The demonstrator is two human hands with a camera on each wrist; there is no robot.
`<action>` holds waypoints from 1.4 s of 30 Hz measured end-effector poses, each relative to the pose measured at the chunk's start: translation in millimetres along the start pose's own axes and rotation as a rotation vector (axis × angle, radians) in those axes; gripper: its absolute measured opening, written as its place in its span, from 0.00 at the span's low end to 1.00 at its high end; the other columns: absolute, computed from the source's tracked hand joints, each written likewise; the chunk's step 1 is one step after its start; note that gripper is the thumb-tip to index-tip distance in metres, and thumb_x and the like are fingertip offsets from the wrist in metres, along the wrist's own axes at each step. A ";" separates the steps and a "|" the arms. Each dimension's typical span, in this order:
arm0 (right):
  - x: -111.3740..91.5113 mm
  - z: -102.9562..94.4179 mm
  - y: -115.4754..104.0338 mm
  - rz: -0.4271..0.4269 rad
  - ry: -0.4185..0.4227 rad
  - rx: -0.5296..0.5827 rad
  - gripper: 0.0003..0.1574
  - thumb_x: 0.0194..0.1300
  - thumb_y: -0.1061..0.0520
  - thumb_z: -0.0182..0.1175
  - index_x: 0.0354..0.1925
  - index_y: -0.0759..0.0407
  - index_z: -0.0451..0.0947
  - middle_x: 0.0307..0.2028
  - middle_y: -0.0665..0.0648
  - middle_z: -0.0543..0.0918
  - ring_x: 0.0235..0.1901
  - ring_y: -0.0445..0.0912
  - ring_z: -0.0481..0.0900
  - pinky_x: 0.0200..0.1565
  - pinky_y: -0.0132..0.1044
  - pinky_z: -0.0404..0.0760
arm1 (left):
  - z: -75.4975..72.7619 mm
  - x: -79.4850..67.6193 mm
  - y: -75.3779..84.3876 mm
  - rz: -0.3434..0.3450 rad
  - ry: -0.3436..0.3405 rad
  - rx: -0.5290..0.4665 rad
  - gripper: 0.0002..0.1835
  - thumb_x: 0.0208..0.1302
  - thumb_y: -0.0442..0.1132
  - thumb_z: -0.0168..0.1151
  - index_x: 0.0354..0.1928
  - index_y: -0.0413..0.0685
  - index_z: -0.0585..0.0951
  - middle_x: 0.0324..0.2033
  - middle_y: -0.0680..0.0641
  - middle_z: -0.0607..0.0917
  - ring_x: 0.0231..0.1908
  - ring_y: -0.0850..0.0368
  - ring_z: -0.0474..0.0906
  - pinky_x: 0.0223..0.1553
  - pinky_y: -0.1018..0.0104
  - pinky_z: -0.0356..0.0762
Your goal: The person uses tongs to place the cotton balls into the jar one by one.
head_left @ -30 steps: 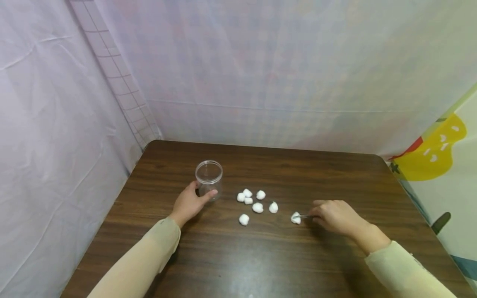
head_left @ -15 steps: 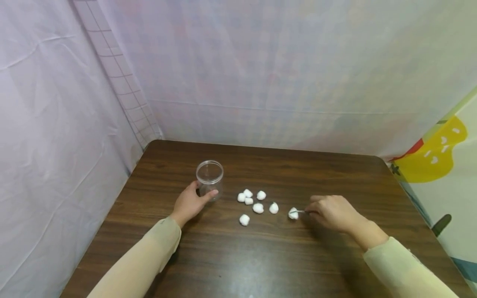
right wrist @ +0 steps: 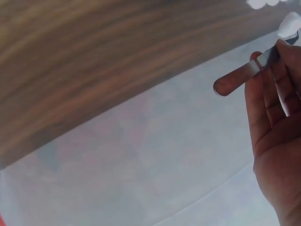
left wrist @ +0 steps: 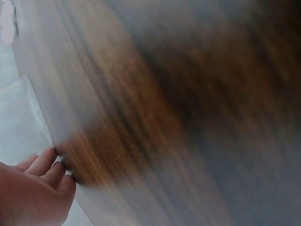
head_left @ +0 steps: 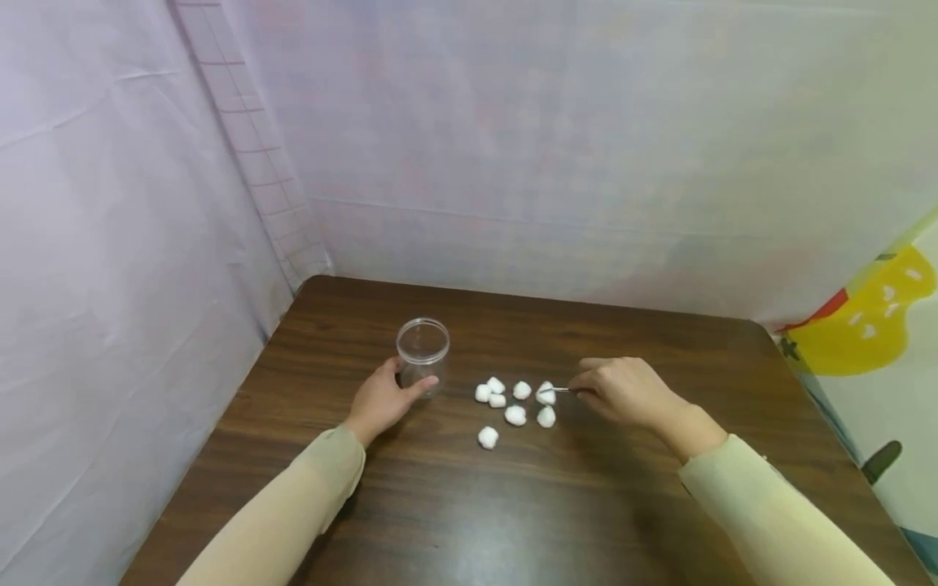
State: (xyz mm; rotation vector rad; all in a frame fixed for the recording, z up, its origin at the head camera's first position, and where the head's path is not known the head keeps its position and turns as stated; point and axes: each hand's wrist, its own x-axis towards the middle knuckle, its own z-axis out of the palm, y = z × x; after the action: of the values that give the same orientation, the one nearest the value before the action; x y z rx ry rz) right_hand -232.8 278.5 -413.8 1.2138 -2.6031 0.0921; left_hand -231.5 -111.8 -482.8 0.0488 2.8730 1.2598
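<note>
My left hand point(head_left: 383, 400) grips a clear, open-topped plastic jar point(head_left: 423, 358) low on its side, thumb in front and fingers behind. The jar stands upright on the table. In the right wrist view, metal tweezers point(right wrist: 240, 77) are pinched between the thumb and fingers of my right hand point(right wrist: 277, 117). A white cotton ball point(head_left: 545, 393) is at the tweezers' tips. Left of it and below it several more cotton balls point(head_left: 515, 416) lie on the table, between the jar and my right hand. The left wrist view shows the fingers point(left wrist: 44, 162) against the jar wall.
The dark wood-grain table point(head_left: 469, 505) has rounded far corners. A pale cloth point(head_left: 542, 146) hangs behind it and another white cloth point(head_left: 110, 285) on the left. At the right hangs a cloth with a yellow print point(head_left: 857, 334).
My right hand has moved left and away from me, carrying the tweezers and the cotton ball toward the other balls. My left hand keeps holding the jar. The head view has shifted slightly.
</note>
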 end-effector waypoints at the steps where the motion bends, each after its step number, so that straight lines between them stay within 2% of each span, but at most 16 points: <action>1: 5.6 -0.5 1.0 -0.006 -0.001 0.002 0.08 0.54 0.60 0.74 0.36 0.52 0.89 0.30 0.44 0.78 0.22 0.36 0.75 0.22 0.36 0.76 | 1.4 0.1 1.1 -0.004 -0.003 -0.005 0.48 0.61 0.68 0.63 0.69 0.37 0.67 0.64 0.36 0.74 0.63 0.40 0.70 0.63 0.44 0.66; 8: 40.1 -6.9 7.0 -0.044 -0.006 0.016 0.08 0.56 0.59 0.73 0.38 0.53 0.89 0.32 0.45 0.79 0.23 0.37 0.75 0.22 0.36 0.76 | 13.0 2.2 12.8 0.012 -0.004 -0.025 0.46 0.61 0.68 0.63 0.70 0.41 0.69 0.64 0.39 0.75 0.63 0.42 0.71 0.62 0.45 0.67; 14: 54.2 -19.3 8.9 -0.039 0.011 0.022 0.08 0.57 0.58 0.72 0.38 0.52 0.89 0.33 0.44 0.80 0.23 0.36 0.75 0.22 0.36 0.75 | 29.0 8.8 25.7 0.036 -0.051 -0.033 0.48 0.59 0.70 0.63 0.71 0.43 0.68 0.65 0.41 0.75 0.64 0.43 0.71 0.63 0.46 0.67; 19: 73.0 -30.9 7.2 -0.033 0.023 0.034 0.08 0.59 0.59 0.71 0.40 0.53 0.89 0.32 0.45 0.79 0.21 0.36 0.72 0.21 0.35 0.73 | 36.0 12.0 30.6 0.047 -0.053 -0.011 0.47 0.60 0.69 0.63 0.70 0.42 0.69 0.65 0.41 0.75 0.63 0.44 0.71 0.63 0.46 0.67; 26: 102.1 -38.2 -1.5 -0.003 0.005 0.045 0.07 0.63 0.57 0.70 0.41 0.53 0.89 0.35 0.46 0.81 0.26 0.39 0.78 0.26 0.39 0.79 | 37.9 12.1 31.9 0.047 -0.053 -0.018 0.46 0.60 0.67 0.64 0.70 0.43 0.69 0.64 0.41 0.75 0.63 0.43 0.71 0.63 0.46 0.67; 31: 120.9 -33.1 -9.8 -0.033 0.008 0.039 0.07 0.64 0.57 0.68 0.41 0.51 0.89 0.34 0.46 0.82 0.26 0.39 0.78 0.28 0.40 0.79 | 36.7 11.7 28.4 0.042 -0.061 -0.040 0.51 0.56 0.74 0.60 0.70 0.43 0.69 0.65 0.42 0.75 0.64 0.44 0.71 0.64 0.48 0.67; 33: 126.6 -30.0 -13.3 -0.051 0.011 0.037 0.07 0.63 0.58 0.68 0.40 0.52 0.90 0.34 0.46 0.81 0.26 0.39 0.77 0.28 0.40 0.79 | 35.5 10.9 28.0 0.040 -0.063 -0.043 0.51 0.57 0.74 0.60 0.70 0.43 0.69 0.65 0.42 0.75 0.64 0.44 0.71 0.63 0.48 0.67; 38: 134.1 -25.0 -20.9 -0.067 -0.017 0.037 0.09 0.61 0.60 0.68 0.40 0.52 0.90 0.31 0.45 0.78 0.24 0.39 0.74 0.27 0.39 0.78 | 34.1 8.7 29.4 0.045 -0.061 -0.046 0.46 0.59 0.69 0.63 0.69 0.42 0.70 0.64 0.41 0.76 0.63 0.43 0.71 0.63 0.47 0.67; 42: 135.3 -24.6 -25.4 -0.056 -0.046 0.037 0.09 0.61 0.60 0.68 0.41 0.52 0.90 0.30 0.44 0.77 0.22 0.38 0.72 0.26 0.37 0.77 | 34.2 8.6 30.0 0.047 -0.069 -0.042 0.50 0.57 0.74 0.60 0.70 0.43 0.69 0.64 0.42 0.76 0.63 0.44 0.72 0.63 0.48 0.68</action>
State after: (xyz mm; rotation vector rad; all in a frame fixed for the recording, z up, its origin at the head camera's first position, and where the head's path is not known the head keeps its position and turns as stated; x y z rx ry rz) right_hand -291.3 165.7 -355.5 1.3158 -2.6149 0.1034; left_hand -238.7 -66.0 -483.9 0.1574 2.8021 1.2979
